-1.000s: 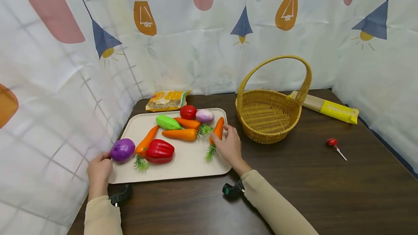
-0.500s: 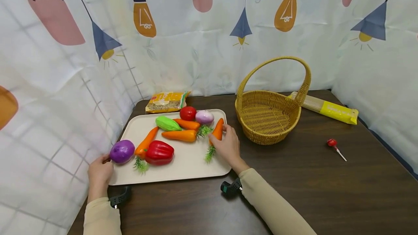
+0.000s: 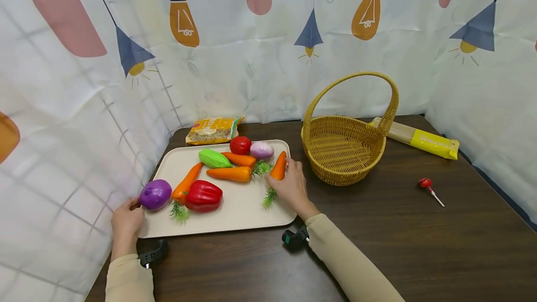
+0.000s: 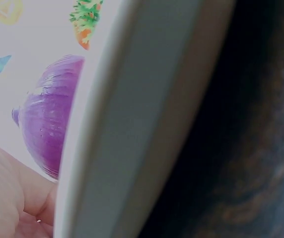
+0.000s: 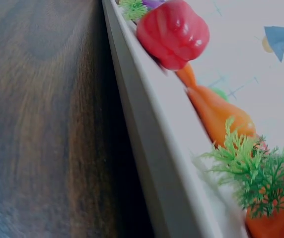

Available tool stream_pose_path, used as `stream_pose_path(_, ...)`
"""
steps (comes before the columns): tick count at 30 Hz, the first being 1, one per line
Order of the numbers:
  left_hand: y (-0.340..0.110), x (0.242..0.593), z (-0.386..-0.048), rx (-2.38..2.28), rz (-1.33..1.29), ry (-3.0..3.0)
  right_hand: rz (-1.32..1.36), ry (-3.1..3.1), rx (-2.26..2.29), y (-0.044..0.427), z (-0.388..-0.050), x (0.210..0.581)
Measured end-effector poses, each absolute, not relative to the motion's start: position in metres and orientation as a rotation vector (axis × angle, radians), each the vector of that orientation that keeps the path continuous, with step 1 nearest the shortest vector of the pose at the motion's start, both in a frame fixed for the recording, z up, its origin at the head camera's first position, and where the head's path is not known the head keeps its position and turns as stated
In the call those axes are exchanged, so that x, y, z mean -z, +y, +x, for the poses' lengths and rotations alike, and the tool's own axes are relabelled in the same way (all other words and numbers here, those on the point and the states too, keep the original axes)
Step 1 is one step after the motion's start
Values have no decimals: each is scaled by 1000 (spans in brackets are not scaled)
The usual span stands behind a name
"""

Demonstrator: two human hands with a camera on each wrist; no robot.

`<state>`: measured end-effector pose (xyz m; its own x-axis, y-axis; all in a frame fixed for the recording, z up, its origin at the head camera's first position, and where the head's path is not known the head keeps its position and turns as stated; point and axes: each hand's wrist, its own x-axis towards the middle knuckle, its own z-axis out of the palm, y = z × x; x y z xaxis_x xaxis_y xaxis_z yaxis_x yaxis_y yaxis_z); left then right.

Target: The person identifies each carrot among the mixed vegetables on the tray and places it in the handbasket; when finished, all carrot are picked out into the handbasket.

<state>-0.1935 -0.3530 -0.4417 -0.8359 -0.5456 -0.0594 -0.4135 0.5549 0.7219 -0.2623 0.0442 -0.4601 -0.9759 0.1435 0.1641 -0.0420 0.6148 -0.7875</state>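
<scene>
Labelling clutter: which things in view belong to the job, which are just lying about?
Job, apparently:
tray
carrot at right hand
purple onion by left hand
other tray vegetables

Lying about, apparently:
wicker basket
orange packet
yellow packet
lollipop

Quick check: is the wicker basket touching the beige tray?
Apart. The head view shows a strip of dark tabletop between the wicker basket and the right edge of the beige tray.

Curtained recording booth; the kind of building around it cannot be told. White fabric curtains [image 3: 268,92], printed with coloured hanging lamps and bulbs, enclose a dark brown wood-grain desk [image 3: 419,246] at left, back and right; paired black wrist-worn cameras [image 3: 290,237] indicate the recording.
</scene>
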Motion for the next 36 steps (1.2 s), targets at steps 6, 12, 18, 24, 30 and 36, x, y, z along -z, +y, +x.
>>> stream_pose_path(6,-354,441,-194,1173,825,-2619,-99,-2605,-1295,49,-261,460)
stream_pose_path(12,-354,440,-195,1150,815,-2624,-64,-2632,-1220,51,-260,458)
stream_pose_path(18,-355,442,-196,1191,837,-2620,-34,-2719,-1115,49,-261,461)
stream_pose_path(24,-355,442,-196,1184,839,-2613,-60,-2695,-1104,50,-263,460)
stream_pose_path(30,-354,441,-197,1166,829,-2622,-110,-2623,-1202,58,-267,455)
stream_pose_path(36,-354,442,-197,1161,835,-2627,-170,-2580,-1251,67,-270,447)
